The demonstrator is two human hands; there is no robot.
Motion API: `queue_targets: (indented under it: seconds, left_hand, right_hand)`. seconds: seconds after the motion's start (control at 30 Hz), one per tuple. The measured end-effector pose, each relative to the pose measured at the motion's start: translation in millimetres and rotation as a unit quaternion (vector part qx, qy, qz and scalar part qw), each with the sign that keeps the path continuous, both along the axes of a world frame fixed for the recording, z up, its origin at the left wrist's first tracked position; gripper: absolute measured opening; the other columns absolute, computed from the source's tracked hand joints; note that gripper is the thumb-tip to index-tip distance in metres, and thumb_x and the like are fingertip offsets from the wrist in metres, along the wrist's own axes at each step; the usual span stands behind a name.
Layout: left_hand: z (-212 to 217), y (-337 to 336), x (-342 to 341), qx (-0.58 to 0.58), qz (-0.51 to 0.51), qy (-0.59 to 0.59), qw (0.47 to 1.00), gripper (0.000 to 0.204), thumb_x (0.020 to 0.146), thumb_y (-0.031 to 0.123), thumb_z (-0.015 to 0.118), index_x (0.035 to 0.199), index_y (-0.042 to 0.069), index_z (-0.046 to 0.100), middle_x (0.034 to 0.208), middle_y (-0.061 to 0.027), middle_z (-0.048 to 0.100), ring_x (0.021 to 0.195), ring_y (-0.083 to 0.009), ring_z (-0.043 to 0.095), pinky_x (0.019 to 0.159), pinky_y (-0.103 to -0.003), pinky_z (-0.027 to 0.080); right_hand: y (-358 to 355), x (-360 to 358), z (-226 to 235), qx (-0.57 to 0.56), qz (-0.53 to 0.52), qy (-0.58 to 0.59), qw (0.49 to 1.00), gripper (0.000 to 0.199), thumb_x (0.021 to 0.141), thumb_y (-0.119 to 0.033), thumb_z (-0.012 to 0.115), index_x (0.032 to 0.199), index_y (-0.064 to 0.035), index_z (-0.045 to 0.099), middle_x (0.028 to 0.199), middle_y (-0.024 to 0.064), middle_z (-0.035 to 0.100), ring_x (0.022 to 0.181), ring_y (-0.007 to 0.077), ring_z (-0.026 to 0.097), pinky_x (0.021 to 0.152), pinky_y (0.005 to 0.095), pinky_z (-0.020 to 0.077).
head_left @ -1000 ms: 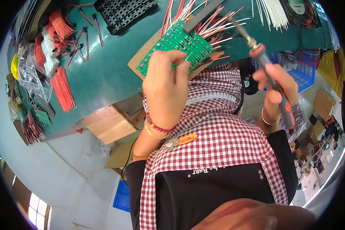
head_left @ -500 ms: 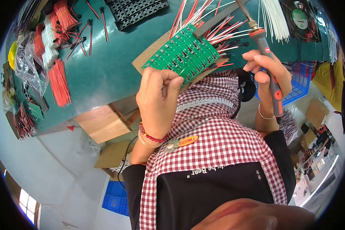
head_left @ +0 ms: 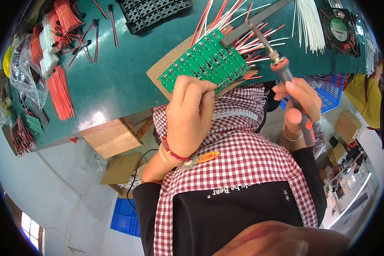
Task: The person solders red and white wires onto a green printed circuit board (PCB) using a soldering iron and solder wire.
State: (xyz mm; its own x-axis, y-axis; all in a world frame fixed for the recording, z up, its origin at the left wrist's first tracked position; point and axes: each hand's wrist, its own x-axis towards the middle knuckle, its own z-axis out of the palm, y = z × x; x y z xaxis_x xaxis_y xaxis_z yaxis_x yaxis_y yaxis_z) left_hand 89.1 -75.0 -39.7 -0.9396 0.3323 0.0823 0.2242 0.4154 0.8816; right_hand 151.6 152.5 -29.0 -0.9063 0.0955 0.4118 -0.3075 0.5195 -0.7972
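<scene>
Green baize-coloured bench top (head_left: 115, 85) spreads out beyond our left hand, and far off to that hand's outer side lie bundles of red wire (head_left: 60, 91) and a clear plastic bag (head_left: 23, 72), well apart from the work. Above them, toward the far edge, sits a black cell holder tray (head_left: 151, 13).

Our left hand (head_left: 187, 115) is closed on the near edge of a green circuit board panel (head_left: 205, 64), fingers curled over it and pressing it down onto a brown backing board (head_left: 166, 70) at the bench edge. Red and white leads (head_left: 247, 38) fan out from the far side of the panel, just past the fingertips.

Our right hand (head_left: 296, 100) is wrapped tight round the handle of a soldering iron (head_left: 286, 81), held like a pen, with its metal tip reaching up and inward over the leads at the panel's far right corner. Whether the tip touches a joint, we cannot tell.

We judge the step in hand to be soldering leads to the panel. The next move seems to call for a steady board and a fine lowering of the tip onto one pad, without brushing neighbouring wires.

Beyond the iron hang loose white wires (head_left: 309, 23), and a black fan (head_left: 343, 25) stands further right.
</scene>
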Motion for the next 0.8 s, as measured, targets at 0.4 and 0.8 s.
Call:
queue_targets:
  seconds: [0.4, 0.8]
  left_hand:
    - [0, 1, -4, -0.069, 0.018, 0.069, 0.995, 0.019, 0.073, -0.005, 0.074, 0.082, 0.004, 0.059, 0.076, -0.0064, 0.055, 0.062, -0.0205, 0.059, 0.053, -0.031, 0.046]
    - [12, -60, 1, -0.004, 0.195, 0.002, 0.981, 0.007, 0.089, 0.002, 0.066, 0.089, 0.004, 0.059, 0.07, -0.0018, 0.056, 0.052, -0.0056, 0.047, 0.046, -0.023, 0.037]
  right_hand:
    - [4, 2, 12, 0.028, 0.008, -0.02, 0.999, 0.022, 0.08, -0.02, 0.063, 0.089, -0.0004, 0.067, 0.058, 0.0077, 0.055, 0.047, 0.0211, 0.052, 0.045, 0.032, 0.0374]
    - [-2, 1, -7, -0.082, -0.024, -0.017, 0.996, 0.059, 0.095, -0.056, 0.051, 0.114, -0.001, 0.061, 0.075, 0.014, 0.069, 0.055, 0.0141, 0.059, 0.049, 0.0247, 0.0455]
